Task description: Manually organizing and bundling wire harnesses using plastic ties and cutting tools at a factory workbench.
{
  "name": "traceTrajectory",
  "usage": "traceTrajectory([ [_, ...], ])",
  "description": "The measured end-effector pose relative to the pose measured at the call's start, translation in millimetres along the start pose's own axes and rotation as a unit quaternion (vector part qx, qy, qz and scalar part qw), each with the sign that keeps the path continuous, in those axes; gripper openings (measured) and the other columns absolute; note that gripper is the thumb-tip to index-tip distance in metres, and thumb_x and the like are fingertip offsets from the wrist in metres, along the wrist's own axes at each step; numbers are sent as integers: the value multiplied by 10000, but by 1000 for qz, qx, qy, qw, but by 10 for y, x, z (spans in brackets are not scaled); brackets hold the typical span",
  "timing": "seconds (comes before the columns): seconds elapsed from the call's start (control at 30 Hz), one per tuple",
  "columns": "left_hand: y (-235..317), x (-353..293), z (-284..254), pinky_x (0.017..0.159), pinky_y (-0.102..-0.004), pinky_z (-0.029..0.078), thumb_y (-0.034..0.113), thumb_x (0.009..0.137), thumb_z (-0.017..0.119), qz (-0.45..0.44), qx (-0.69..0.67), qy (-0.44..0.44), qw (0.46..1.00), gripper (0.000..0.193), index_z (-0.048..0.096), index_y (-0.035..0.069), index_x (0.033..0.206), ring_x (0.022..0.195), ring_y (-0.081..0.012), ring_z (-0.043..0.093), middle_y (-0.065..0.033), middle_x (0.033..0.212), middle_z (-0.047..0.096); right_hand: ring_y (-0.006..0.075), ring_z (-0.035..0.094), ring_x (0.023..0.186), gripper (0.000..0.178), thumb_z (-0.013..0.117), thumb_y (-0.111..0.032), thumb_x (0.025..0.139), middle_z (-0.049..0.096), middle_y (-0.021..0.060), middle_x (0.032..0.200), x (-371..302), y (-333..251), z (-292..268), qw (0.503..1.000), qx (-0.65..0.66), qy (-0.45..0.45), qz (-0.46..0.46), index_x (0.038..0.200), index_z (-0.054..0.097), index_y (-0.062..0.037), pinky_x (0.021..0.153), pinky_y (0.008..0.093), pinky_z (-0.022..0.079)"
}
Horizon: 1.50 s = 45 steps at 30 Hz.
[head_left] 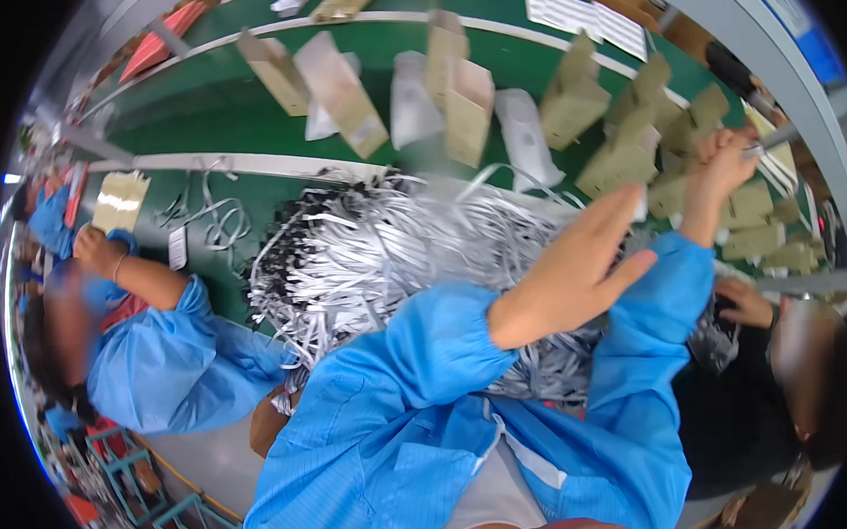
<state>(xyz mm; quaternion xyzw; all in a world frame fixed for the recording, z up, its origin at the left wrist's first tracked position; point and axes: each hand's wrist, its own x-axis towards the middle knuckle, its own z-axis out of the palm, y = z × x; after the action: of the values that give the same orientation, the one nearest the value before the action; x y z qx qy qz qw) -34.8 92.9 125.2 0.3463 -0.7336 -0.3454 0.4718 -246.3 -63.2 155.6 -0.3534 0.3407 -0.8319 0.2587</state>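
My left hand (pixel 575 272) reaches up to the right over the table, its fingers stretched out and the thumb apart, with nothing seen in it. Below and beyond it lies a big heap of flat grey-white cables (pixel 375 243) with black ends. Farther right, my right hand (pixel 719 162) is raised beside the metal frame and tan cartons. Its fingers are curled together near a small shiny spot; what they hold, if anything, cannot be made out. Both my arms wear blue sleeves.
On the green belt (pixel 217 84) stand several open tan cartons (pixel 471 111) and white wrapped packages (pixel 416 99). A person in blue (pixel 163 370) works at my left. Another in dark clothing (pixel 746 402) reaches into the heap at my right. A grey frame (pixel 802 68) curves along the right.
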Motion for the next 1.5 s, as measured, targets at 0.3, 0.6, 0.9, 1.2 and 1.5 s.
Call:
traceTrajectory([
  [0.3, -1555, -704, -3520, 885, -415, 480, 395, 981, 517, -246, 433, 325, 804, 491, 579, -9, 1254, 1071, -379, 626, -250, 1123, 660, 121, 458, 590, 348, 502, -267, 1000, 469, -5, 709, 2151, 1232, -920, 926, -287, -187, -156, 1308, 496, -105, 512, 278, 400],
  [0.6, -3369, -1137, -3765, 907, -474, 451, 375, 951, 509, -222, 648, 378, 623, 369, 666, 84, 1114, 1058, -388, 568, -165, 1112, 652, 274, 564, 791, 276, 475, -254, 1016, 573, 125, 899, 1548, 1443, -402, 929, -292, -197, -114, 1162, 509, -22, 728, 375, 484],
  [0.9, -3038, -1106, -3710, 920, -493, 437, 276, 916, 545, -225, 587, 394, 671, 312, 641, 99, 1155, 1059, -384, 563, -176, 1164, 620, 436, 578, 1052, 347, 503, -271, 937, 608, 291, 1123, 1784, 1536, -881, 669, -657, -338, -77, 1094, 601, 22, 870, 455, 456],
  [1.2, -3034, -1091, -3642, 876, -533, 449, 357, 888, 565, -289, 649, 343, 614, 374, 611, 101, 1157, 1001, -407, 592, -194, 1135, 624, 354, 651, 889, 324, 686, -208, 736, 678, 213, 954, 2346, 1266, -943, 553, -703, -437, -94, 978, 647, 5, 786, 451, 501],
  [1.5, -3287, -1118, -3774, 936, -537, 397, 421, 941, 486, -294, 631, 348, 628, 399, 598, 148, 1209, 1151, -420, 483, -144, 1272, 556, 235, 682, 762, 252, 723, -209, 822, 692, 151, 881, 2142, 502, -869, 599, -676, -426, -48, 907, 653, 18, 630, 379, 539],
])
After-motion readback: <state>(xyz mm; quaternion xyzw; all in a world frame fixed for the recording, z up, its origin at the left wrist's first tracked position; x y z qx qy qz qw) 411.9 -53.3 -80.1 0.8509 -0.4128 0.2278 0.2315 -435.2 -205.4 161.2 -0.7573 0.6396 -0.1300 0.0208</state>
